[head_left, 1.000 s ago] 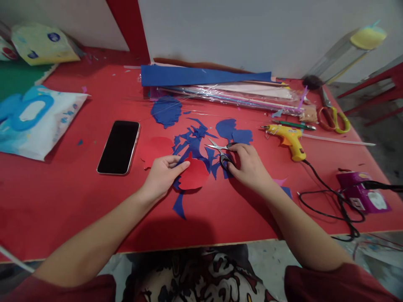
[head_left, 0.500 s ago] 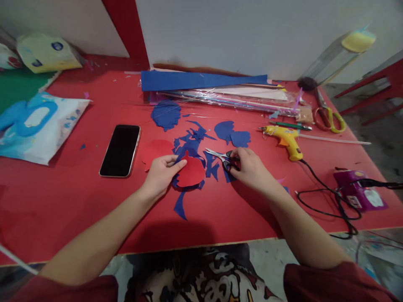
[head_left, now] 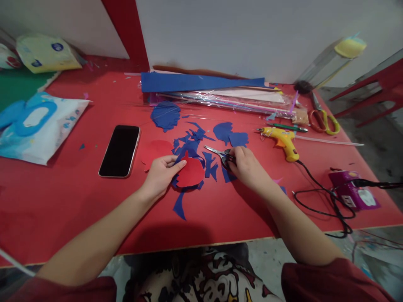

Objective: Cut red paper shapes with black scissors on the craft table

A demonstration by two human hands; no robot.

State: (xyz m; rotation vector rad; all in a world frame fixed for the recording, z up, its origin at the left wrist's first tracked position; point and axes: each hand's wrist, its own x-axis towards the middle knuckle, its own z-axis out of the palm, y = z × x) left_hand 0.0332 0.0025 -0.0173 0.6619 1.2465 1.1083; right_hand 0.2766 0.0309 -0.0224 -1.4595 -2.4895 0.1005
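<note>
Between thumb and fingers, my left hand (head_left: 162, 173) pinches a red paper cutout (head_left: 190, 173) with a small stem-like tip, held over blue scraps. My right hand (head_left: 246, 164) has its fingers in the black handles of a pair of scissors (head_left: 219, 154). The blades point left towards the cutout but are apart from it, and look nearly closed. Blue paper scraps (head_left: 189, 140) lie behind and around the cutout. Another red paper piece (head_left: 159, 150) rests just behind my left hand. Scallop-edged blue cutouts (head_left: 165, 115) lie farther back, with more blue pieces (head_left: 231, 134) to the right.
A phone (head_left: 119, 151) and a wipes pack (head_left: 44, 128) lie on the left. At the right are a yellow glue gun (head_left: 283, 140), its cord, a purple box (head_left: 354, 191) and yellow-handled scissors (head_left: 325, 121). A blue strip (head_left: 201, 82) tops wrapped materials at the back.
The scissors' blades have come closer together, and their tips have shifted slightly up and left. My left hand and the red cutout have hardly moved. The view has shifted a little.
</note>
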